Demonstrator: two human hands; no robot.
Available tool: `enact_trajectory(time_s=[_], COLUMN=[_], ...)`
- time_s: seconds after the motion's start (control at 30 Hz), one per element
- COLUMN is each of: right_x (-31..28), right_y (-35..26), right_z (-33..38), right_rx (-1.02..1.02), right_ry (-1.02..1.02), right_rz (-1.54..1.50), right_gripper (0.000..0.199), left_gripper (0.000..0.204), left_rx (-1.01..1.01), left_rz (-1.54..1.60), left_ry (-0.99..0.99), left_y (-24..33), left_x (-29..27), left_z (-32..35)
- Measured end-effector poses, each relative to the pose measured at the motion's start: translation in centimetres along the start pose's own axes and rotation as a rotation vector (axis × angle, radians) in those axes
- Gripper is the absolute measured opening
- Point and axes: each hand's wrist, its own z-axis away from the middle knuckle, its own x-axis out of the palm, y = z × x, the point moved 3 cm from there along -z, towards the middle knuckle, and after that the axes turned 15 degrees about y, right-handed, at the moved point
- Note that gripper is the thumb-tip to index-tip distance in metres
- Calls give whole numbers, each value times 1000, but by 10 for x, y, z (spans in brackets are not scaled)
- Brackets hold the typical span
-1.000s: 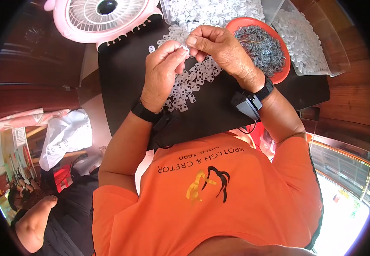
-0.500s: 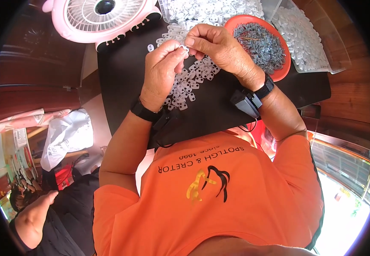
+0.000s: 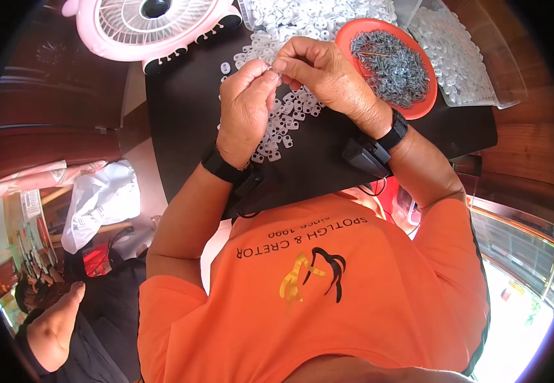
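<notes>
A black table spreads beneath the work, with a pink fan standing at its far left. Two clear bins hold white plastic tabs in bulk: the far bin beyond the hands and the right bin near the table's right edge. Between the right bin and the hands lies a red plate, heaped with slender grey-blue parts too fine to make out singly. A loose scatter of holed white tabs runs across the table behind and below the fingers. The left hand is narrowed to a pinch of thumb and forefinger, and the right hand meets it in a similar narrow pinch, both raised above the scatter. The small pale piece sits where the fingertips meet, mostly covered by them; whether a second part is pinched with it cannot be told. The step in hand appears to be close, two-handed fingertip work on that one piece, and the next move seems to call for a firm left pinch with small, careful adjustments from the right.
</notes>
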Motion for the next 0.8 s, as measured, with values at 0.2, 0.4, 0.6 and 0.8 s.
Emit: enact_trajectory(time_s=[0.2, 0.4, 0.6, 0.8], right_x=[-4, -8, -16, -14], right_y=[16, 4, 1, 0], right_z=[-6, -7, -6, -5], right_rx=[-53, 3, -132, -215], right_ry=[15, 56, 177, 174], right_rz=[82, 150, 273, 483], right_gripper=[18, 24, 24, 18], left_gripper=[20, 21, 20, 20], left_rx=[-47, -76, -46, -38], left_rz=[-36, -14, 17, 65], left_ry=[-39, -33, -30, -6], left_y=[-6, -10, -8, -8], left_x=[1, -2, -8, -13], left_z=[-4, -8, -14, -20])
